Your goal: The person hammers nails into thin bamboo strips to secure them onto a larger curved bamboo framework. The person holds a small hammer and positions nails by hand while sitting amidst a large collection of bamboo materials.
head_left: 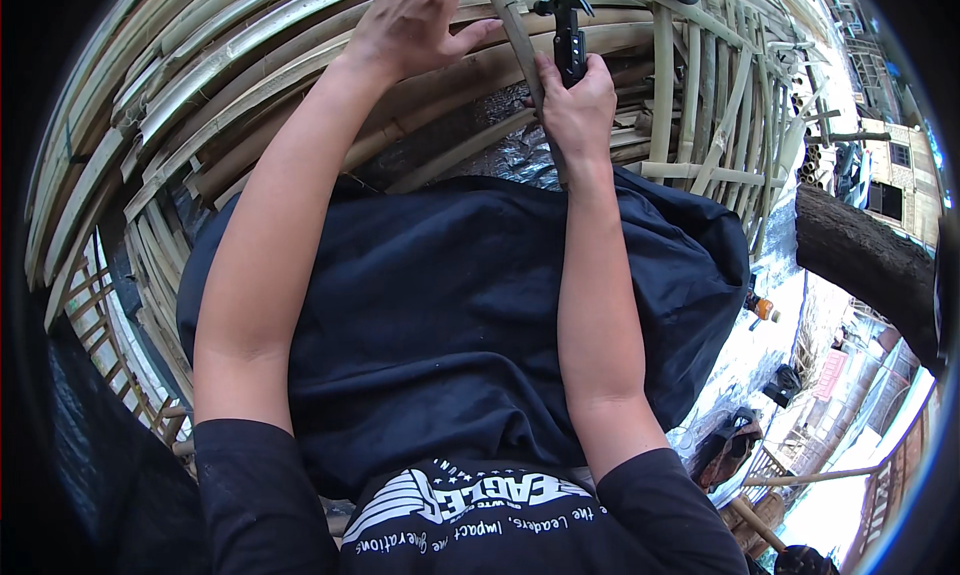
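Observation:
My right hand (pixel 583 105) is closed around the handle of a small black claw hammer (pixel 568 37), its head pointing away from me. A narrow bamboo strip (pixel 517 40) runs lengthwise beside the hammer and passes by the thumb side of that hand. I cannot tell if the hand grips the strip too. My left hand (pixel 412 20) reaches over long split bamboo poles (pixel 270 60) with its thumb stretched toward the strip. It appears to hold nothing, and its fingertips are cut off by the upper edge. Dark cloth (pixel 440 295) covers my lap.
A bamboo slat frame (pixel 715 95) stands at the far right. Beyond it lies a thick dark log (pixel 865 250). Silvery sheeting (pixel 740 360) spreads on the right, with a small orange-brown bottle (pixel 763 308) on it. A bamboo lattice (pixel 110 315) is at the left.

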The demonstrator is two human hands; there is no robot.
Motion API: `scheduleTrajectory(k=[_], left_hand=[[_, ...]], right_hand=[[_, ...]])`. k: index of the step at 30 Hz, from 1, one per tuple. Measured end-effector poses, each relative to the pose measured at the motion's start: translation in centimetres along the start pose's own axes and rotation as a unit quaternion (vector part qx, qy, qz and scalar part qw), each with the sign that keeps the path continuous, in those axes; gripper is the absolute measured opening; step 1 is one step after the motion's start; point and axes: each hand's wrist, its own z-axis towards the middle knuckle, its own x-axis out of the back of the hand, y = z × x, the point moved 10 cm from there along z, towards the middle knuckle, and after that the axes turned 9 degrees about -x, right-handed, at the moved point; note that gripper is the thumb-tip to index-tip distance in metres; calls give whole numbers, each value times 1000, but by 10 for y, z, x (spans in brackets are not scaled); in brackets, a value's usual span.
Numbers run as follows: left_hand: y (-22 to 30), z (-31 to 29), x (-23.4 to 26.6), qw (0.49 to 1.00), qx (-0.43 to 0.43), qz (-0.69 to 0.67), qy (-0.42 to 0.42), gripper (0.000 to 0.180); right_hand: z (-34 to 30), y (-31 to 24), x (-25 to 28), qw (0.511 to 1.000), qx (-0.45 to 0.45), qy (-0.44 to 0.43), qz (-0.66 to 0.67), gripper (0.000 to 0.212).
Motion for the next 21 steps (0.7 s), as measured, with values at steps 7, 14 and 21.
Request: scheduleTrajectory(k=[7,14,21], left_hand=[[-19,-9,-21,999,15,-17,-41,51],[-20,-9,-24,998,33,-1,-46,29],[-20,-10,-21,998,61,4,25,30]], right_hand=[[3,-3,2,999,23,-22,18,36],[7,-8,8,999,23,-37,13,36],[11,2,-6,997,-10,-70,26,34]])
